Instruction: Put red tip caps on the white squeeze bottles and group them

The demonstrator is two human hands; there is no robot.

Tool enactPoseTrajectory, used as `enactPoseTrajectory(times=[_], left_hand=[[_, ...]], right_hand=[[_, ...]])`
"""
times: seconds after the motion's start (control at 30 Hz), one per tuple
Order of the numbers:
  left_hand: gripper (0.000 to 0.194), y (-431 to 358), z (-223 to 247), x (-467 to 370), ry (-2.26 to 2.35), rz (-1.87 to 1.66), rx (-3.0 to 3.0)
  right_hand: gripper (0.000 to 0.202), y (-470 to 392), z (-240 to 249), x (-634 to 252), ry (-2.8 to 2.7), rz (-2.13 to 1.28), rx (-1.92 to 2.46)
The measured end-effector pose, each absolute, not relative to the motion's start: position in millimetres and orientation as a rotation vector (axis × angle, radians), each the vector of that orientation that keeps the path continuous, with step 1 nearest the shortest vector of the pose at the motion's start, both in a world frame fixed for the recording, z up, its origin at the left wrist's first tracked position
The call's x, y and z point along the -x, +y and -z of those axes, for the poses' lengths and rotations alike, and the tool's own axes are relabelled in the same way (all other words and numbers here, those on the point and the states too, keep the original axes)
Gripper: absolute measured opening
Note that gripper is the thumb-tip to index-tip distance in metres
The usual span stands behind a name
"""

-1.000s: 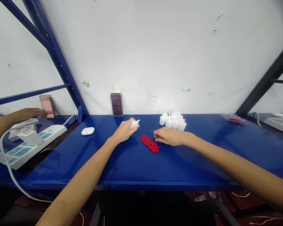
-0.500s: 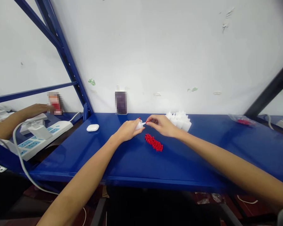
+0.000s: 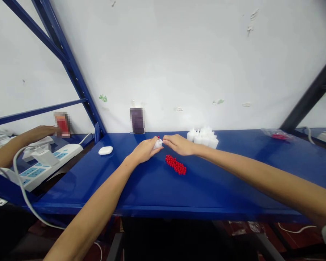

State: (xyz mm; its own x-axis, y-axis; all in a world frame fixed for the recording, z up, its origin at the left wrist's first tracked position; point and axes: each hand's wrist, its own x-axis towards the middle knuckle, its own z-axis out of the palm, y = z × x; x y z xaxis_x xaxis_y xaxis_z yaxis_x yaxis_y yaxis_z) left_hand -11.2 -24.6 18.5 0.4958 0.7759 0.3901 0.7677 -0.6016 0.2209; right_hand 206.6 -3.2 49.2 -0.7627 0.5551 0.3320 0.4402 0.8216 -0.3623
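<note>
My left hand (image 3: 146, 150) is wrapped round a small white squeeze bottle (image 3: 158, 144), its nozzle side toward the right. A speck of red shows above the bottle, by the left fingers. My right hand (image 3: 178, 144) is closed in a pinch at the nozzle end; the fingers hide the nozzle and the small red cap seen there a moment earlier. Just below the hands, a cluster of small red caps (image 3: 176, 165) lies on the blue table (image 3: 152, 188). Several white bottles (image 3: 203, 138) stand together behind my right wrist.
A white earbud case (image 3: 105, 150) lies left of my hands, and a phone (image 3: 137, 120) leans on the wall. At far right is a clear bag with red pieces (image 3: 279, 136). A power strip (image 3: 51, 165) and another person's arm (image 3: 24, 140) are at left.
My right hand has moved in against the bottle, and the nozzle and red cap that showed between the hands are now covered. The whole view has shifted slightly.
</note>
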Motion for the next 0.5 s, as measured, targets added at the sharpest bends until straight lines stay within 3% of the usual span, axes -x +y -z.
enactPoseTrajectory(times=[0.2, 0.5], left_hand=[[0.033, -4, -11, 43, 1.805, -1.098, -2.332], [0.026, -1, -3, 49, 2.003, -0.962, -2.175]], right_hand=[[0.031, 30, -82, -193, -2.509, -0.180, 1.049], [0.039, 52, -91, -149, -2.828, -0.158, 1.333]])
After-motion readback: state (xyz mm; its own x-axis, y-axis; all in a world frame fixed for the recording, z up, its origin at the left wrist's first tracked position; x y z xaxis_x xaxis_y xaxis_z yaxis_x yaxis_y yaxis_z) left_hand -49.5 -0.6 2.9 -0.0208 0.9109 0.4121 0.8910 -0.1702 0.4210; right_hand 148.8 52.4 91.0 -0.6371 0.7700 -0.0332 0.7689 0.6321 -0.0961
